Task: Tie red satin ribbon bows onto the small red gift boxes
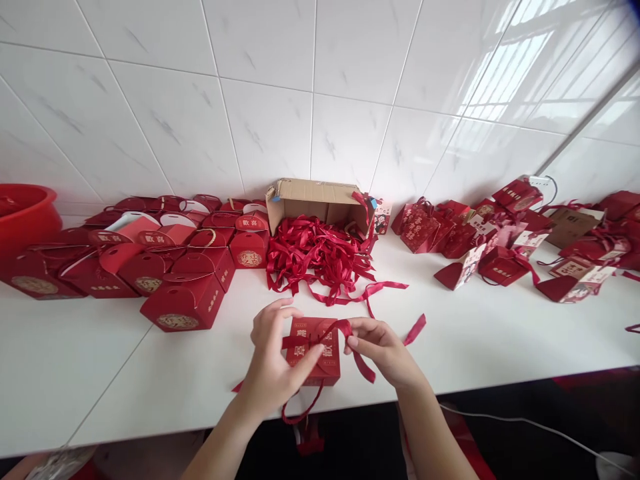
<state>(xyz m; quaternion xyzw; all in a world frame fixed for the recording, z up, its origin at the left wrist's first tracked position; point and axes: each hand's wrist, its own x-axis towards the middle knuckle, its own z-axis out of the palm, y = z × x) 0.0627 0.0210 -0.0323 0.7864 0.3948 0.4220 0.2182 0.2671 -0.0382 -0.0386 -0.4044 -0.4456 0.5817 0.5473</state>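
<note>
A small red gift box (314, 373) with gold lettering lies near the table's front edge. A red ribbon (365, 368) runs across its top, and a twisted cord handle (320, 400) loops out toward me. My left hand (277, 357) grips the box from the left, its thumb pressed on the top by the ribbon and its fingers at the far left edge. On the right, my right hand (376, 347) pinches the ribbon between thumb and fingers, with a tail hanging down. The underside of the box is hidden.
Behind the box, a heap of red ribbons (320, 257) spills from a cardboard box (320, 190) on its side. Folded red boxes (183, 303) crowd the left, beside a red bucket (30, 213). More red boxes with ribbons (505, 267) stand at right. A tiled wall (350, 133) rises behind.
</note>
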